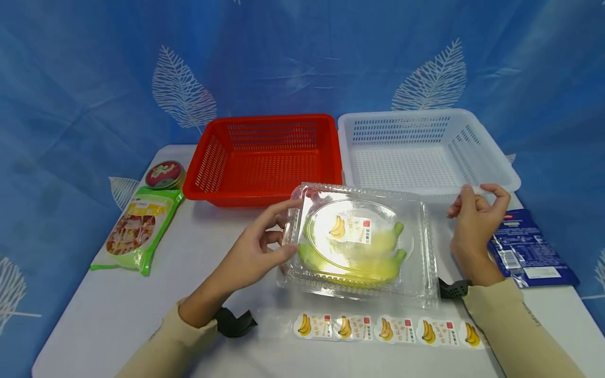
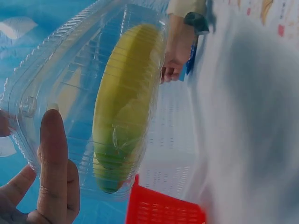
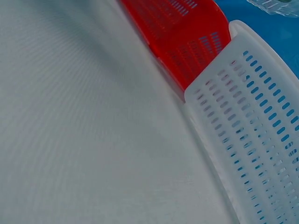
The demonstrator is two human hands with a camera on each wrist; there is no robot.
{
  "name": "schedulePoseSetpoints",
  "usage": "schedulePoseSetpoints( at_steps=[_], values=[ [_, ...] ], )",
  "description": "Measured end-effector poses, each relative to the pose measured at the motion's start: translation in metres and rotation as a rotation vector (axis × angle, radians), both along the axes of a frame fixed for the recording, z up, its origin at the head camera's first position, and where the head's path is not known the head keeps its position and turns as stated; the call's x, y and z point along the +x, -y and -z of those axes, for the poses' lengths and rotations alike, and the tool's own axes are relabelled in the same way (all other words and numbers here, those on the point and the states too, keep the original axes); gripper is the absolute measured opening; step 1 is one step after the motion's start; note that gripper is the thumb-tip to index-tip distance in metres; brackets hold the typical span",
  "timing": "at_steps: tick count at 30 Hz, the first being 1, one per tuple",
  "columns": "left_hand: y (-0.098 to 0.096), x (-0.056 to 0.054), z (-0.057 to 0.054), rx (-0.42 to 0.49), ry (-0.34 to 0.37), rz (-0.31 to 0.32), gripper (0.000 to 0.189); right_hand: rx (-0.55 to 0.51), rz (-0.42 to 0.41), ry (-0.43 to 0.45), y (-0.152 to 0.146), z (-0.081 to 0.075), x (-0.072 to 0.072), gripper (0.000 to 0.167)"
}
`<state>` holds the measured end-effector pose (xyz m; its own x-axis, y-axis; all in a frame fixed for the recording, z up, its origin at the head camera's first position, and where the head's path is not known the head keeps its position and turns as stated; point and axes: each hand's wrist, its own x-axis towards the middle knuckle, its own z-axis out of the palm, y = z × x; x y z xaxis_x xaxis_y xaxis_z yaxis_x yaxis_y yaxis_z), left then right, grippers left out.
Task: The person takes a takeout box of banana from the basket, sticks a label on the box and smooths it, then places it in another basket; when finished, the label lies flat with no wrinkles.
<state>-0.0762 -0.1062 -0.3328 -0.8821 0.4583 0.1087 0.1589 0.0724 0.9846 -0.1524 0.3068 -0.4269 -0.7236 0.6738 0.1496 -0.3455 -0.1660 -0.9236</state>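
In the head view, my left hand grips the left edge of a clear plastic clamshell box, thumb in front and fingers behind. The box is held tilted above the table, with green-yellow bananas inside and a banana sticker on its lid. From the left wrist, a yellow banana shows through the ribbed plastic wall. My right hand is raised right of the box, before the white basket; its fingers bend loosely and nothing shows between them. The right wrist view does not show that hand.
A red basket and a white basket stand side by side at the back. A green snack bag and round tin lie left, a blue packet right. A strip of banana stickers lies in front.
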Motion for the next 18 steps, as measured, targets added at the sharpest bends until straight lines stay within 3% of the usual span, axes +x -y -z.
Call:
schedulePoseSetpoints(
  at_steps=[8,14,18],
  values=[
    [-0.011,-0.026,-0.011,-0.060,-0.110,-0.038,0.067,-0.002,-0.025,-0.011,-0.002,-0.003,-0.002,0.045],
    [-0.025,-0.042,-0.013,-0.085,-0.100,-0.053,0.065,0.009,-0.039,0.014,-0.001,-0.001,-0.001,0.047],
    [-0.034,-0.054,-0.014,-0.039,-0.092,-0.046,0.065,0.066,-0.031,0.043,-0.001,0.002,0.001,0.045]
  ],
)
